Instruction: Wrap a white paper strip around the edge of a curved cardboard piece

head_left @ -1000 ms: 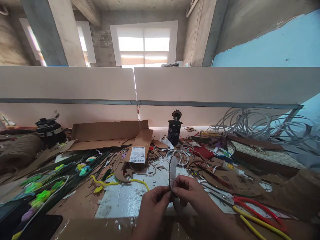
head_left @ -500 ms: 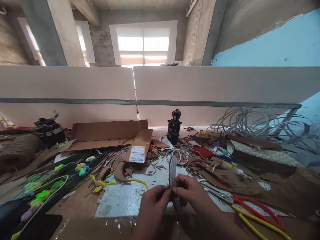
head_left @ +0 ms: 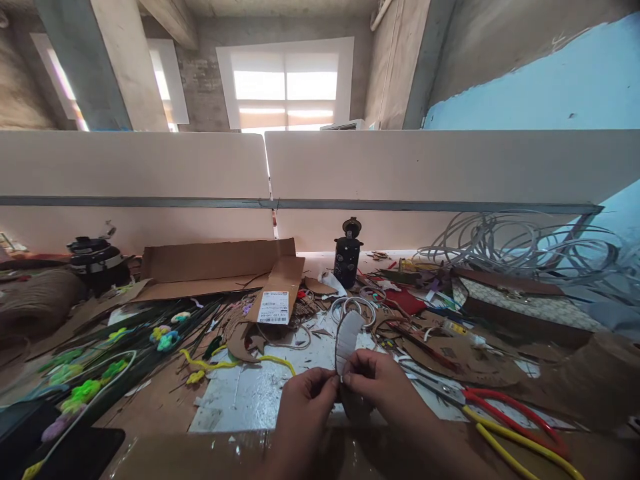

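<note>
A pale grey, ridged curved piece (head_left: 350, 337) with a dark edge stands upright in front of me, its rounded tip pointing away. My right hand (head_left: 373, 377) pinches it between thumb and fingers along its right side. Closed at the piece's left edge is my left hand (head_left: 311, 400), thumb against forefinger; the fingertips of both hands almost meet. The lower part of the piece is partly hidden behind my fingers. Right of my right hand lies a pair of scissors (head_left: 453, 393) with one red and one yellow handle. White rings (head_left: 367, 313) lie just beyond the piece.
A black bottle (head_left: 347, 260) with its lid up stands at the back. Cardboard (head_left: 215, 267), a yellow fuzzy strip (head_left: 220, 365) and colourful fuzzy flowers (head_left: 167, 339) lie left. Coiled clear tubing (head_left: 500, 243) and a patterned bag (head_left: 530, 307) are at right.
The ridged piece has turned so that more of its broad pale face shows, and its tip leans slightly further right. Both hands keep nearly the same place.
</note>
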{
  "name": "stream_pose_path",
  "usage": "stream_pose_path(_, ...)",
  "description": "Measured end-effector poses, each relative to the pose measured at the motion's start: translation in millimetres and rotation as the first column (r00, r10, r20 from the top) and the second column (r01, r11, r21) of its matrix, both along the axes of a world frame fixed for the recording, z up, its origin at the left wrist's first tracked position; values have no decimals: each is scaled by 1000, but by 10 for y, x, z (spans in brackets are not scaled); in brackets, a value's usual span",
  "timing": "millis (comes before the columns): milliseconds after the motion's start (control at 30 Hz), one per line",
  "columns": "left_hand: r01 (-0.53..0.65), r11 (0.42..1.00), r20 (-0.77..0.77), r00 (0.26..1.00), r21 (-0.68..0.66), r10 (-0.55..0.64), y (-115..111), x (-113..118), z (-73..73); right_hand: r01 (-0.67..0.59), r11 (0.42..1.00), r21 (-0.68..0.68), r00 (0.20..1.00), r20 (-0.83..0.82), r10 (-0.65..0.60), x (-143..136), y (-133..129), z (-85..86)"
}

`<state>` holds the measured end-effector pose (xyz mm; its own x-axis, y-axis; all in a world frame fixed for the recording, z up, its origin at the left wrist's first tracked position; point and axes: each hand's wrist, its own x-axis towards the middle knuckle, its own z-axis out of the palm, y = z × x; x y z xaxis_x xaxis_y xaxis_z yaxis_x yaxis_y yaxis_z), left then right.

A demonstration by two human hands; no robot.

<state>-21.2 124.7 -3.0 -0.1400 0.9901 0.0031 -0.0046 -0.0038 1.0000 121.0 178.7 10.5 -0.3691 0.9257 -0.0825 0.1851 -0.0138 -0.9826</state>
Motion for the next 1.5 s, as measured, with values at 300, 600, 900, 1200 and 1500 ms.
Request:
stream_pose_path(300,-53,997,10,999,-63,53,8,1,41,-21,999,-40,998,-63,18,14,-13,-29)
stream_pose_path(600,-72,986,78,993,-151,85,83,-125,7,-52,998,-28,998,-44,51,77,29,82)
stream_pose_path(900,-171,975,125,974,-145,189,152,-400,-3,54,997,50,998,-14,-54,342,307,86)
stream_pose_path(1200,-193,978,59,979,-77,197,118,-329,71,-57,976,210,964,266,-1,353,268,115)
stream_pose_path(1500,-95,993,-34,995,65,98,32,-86,-51,-64,983,172,998,10,63,132,76,86)
